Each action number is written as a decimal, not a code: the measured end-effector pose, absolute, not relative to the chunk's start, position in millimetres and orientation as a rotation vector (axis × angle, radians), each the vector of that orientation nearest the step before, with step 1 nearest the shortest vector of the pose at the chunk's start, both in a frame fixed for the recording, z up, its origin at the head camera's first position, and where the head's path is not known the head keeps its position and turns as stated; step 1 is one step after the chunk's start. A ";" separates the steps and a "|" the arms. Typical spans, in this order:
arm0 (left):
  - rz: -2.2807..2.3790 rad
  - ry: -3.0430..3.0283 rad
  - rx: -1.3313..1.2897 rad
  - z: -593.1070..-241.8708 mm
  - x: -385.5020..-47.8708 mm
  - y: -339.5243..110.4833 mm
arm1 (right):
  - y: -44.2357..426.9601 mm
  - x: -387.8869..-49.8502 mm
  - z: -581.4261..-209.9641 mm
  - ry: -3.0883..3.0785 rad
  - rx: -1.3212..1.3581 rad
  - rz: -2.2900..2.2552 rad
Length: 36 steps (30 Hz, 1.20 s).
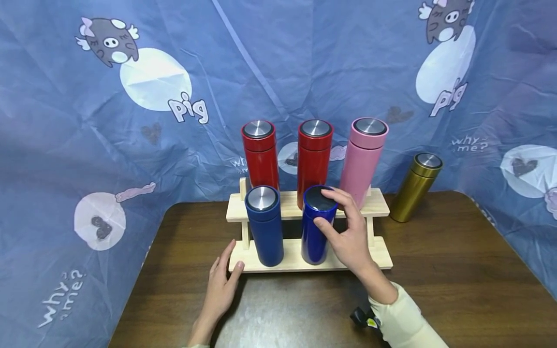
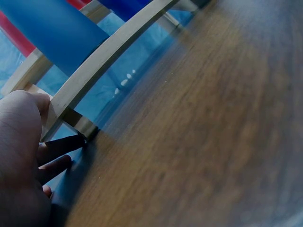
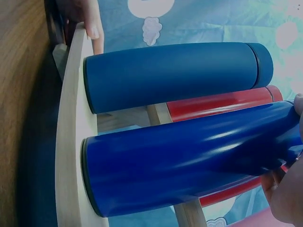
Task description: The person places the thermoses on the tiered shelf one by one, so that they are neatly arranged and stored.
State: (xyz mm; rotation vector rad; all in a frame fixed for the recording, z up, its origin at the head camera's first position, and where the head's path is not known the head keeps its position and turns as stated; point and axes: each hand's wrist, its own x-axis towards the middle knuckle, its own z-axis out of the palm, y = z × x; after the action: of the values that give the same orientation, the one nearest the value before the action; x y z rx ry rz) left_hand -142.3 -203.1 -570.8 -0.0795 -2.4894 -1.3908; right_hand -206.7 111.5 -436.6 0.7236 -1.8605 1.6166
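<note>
A two-tier wooden rack (image 1: 290,263) stands on the table with thermos flasks on both tiers. My right hand (image 1: 351,237) grips the glossy blue thermos (image 1: 314,241) around its dark-topped lid, thumb at the front and fingers over the far side. That flask stands upright on the lower shelf, its base on the wood. To its left is a matte blue thermos (image 1: 267,237) with a silver top. My left hand (image 1: 221,285) holds the left end of the lower shelf, thumb at the front corner; in the left wrist view the other fingers (image 2: 57,149) reach beside and below the board.
On the upper tier stand a left red thermos (image 1: 262,164), a second red thermos (image 1: 313,164) and a pink thermos (image 1: 361,164). A gold thermos (image 1: 413,191) is on the table right of the rack. Blue printed cloth (image 1: 217,159) hangs behind; a black object (image 1: 359,316) lies near my right sleeve.
</note>
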 end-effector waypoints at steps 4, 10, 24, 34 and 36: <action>-1.388 -2.481 -0.087 -571.4 -142.1 -203.1 | 112.6 -206.2 -436.1 -1.875 0.736 1.612; -1.383 -2.477 -0.116 -572.3 -143.2 -203.3 | 116.0 -206.4 -434.3 -1.901 0.748 1.581; -1.382 -2.461 -0.108 -572.5 -142.5 -202.1 | 130.1 -205.5 -424.3 -1.686 0.842 1.555; -1.374 -2.468 -0.096 -573.9 -144.4 -202.6 | 151.8 -211.5 -417.3 -1.611 0.810 1.535; -1.371 -2.467 -0.100 -573.3 -144.1 -202.8 | 157.5 -212.5 -416.4 -1.610 0.787 1.540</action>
State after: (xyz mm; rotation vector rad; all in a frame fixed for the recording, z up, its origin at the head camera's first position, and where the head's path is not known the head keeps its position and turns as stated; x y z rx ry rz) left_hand -144.1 -202.8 -573.3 -0.0999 -2.4672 -1.3710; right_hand -212.5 157.5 -416.4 0.7867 -1.6104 1.5397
